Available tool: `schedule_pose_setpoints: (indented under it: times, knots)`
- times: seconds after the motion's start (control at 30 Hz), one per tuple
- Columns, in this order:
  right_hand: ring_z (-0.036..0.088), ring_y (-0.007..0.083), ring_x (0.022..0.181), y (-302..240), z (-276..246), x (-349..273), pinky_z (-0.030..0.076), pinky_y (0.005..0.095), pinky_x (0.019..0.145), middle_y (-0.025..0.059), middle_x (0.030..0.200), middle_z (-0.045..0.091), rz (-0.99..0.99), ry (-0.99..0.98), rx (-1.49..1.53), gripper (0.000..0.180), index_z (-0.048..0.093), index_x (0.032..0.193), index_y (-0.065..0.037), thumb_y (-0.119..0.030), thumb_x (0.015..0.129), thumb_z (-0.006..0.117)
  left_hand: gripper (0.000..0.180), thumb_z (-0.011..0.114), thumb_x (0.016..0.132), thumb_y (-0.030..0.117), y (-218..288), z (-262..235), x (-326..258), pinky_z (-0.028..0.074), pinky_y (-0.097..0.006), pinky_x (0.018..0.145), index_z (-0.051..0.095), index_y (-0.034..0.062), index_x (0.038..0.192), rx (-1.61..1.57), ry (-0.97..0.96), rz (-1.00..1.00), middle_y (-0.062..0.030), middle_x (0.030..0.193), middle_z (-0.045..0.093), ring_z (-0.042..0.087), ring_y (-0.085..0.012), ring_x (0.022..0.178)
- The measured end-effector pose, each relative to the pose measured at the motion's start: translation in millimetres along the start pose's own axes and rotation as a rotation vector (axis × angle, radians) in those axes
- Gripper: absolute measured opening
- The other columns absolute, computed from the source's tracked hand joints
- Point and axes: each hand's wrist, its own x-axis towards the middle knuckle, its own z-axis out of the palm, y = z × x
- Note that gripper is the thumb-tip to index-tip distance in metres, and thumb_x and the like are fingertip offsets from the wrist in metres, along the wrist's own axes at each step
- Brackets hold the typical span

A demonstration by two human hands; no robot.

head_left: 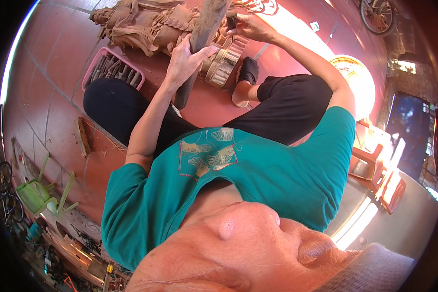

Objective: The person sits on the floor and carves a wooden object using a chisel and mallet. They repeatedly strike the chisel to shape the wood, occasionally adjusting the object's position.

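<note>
A carved brown wooden piece (151,24) with deep relief lies on the red tiles in front of me, its ridged round end (226,63) pointing right. My left hand (185,63) is wrapped round a thick wooden club (207,27), which slants across the carving with its lower end (182,95) near my lap. My right hand (250,27) pinches a short dark tool (231,20) over the ridged end; its lower part is hidden, so I cannot tell its exact kind.
A pink basket (140,78) full of chisel-like tools stands by my left knee. A wood offcut (82,137) lies on the tiles. My foot (243,92) is close to the carving. Further off are a green plastic chair (34,197), brown chairs (370,158) and a bicycle wheel (377,17).
</note>
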Motion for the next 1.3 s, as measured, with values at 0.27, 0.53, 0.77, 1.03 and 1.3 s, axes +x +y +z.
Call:
schedule_pose_setpoints:
  times: [0.27,0.53,0.77,1.03,1.3]
  knots:
    - [0.073,0.0161,0.103,6.6,-3.0,5.9,0.057,0.033,0.091,0.0048,0.11,0.076,-0.045,-0.059,-0.178,0.038,0.061,0.127,-0.005,-0.024,0.097,0.074,0.06,0.081,0.086,0.038,-19.2,2.5,9.3,0.055,-0.034,0.073,0.062,-0.0053,0.123,0.174,-0.023,0.056,-0.0141,0.095,0.073,0.069,-0.0195,0.077]
    - [0.068,0.0199,0.088,26.9,3.8,12.2,0.053,0.0395,0.08,0.0063,0.092,0.07,-0.172,-0.013,-0.114,0.034,0.061,0.122,-0.01,-0.023,0.094,0.076,0.067,0.078,0.087,0.044,14.2,-3.5,-6.5,0.054,-0.039,0.089,0.061,-0.0064,0.127,0.03,-0.005,0.02,-0.0207,0.105,0.073,0.071,-0.0271,0.098]
    - [0.067,0.0155,0.09,10.2,4.1,12.6,0.056,0.032,0.087,0.0046,0.096,0.071,-0.092,-0.065,-0.318,0.037,0.064,0.12,-0.004,-0.03,0.097,0.074,0.065,0.079,0.087,0.039,6.6,-20.2,0.8,0.054,-0.041,0.092,0.06,-0.0072,0.128,0.249,-0.068,-0.016,-0.023,0.107,0.073,0.071,-0.0307,0.102]
    - [0.067,0.0257,0.083,4.5,8.2,13.0,0.052,0.042,0.077,0.0103,0.089,0.067,-0.157,-0.022,-0.181,0.033,0.058,0.117,-0.005,-0.019,0.092,0.075,0.066,0.077,0.088,0.046,10.0,-19.8,-7.7,0.056,-0.04,0.085,0.059,-0.0067,0.123,0.213,0.03,0.07,-0.0192,0.094,0.073,0.072,-0.0297,0.088]
    - [0.054,0.025,0.083,26.9,12.1,24.0,0.047,0.0411,0.079,0.0108,0.088,0.052,-0.393,0.062,-0.14,0.028,0.058,0.113,-0.003,-0.02,0.095,0.07,0.063,0.079,0.087,0.04,-5.7,-15.8,-6.3,0.057,-0.04,0.085,0.059,-0.0083,0.123,0.114,-0.075,-0.075,-0.0206,0.102,0.071,0.07,-0.0271,0.09]
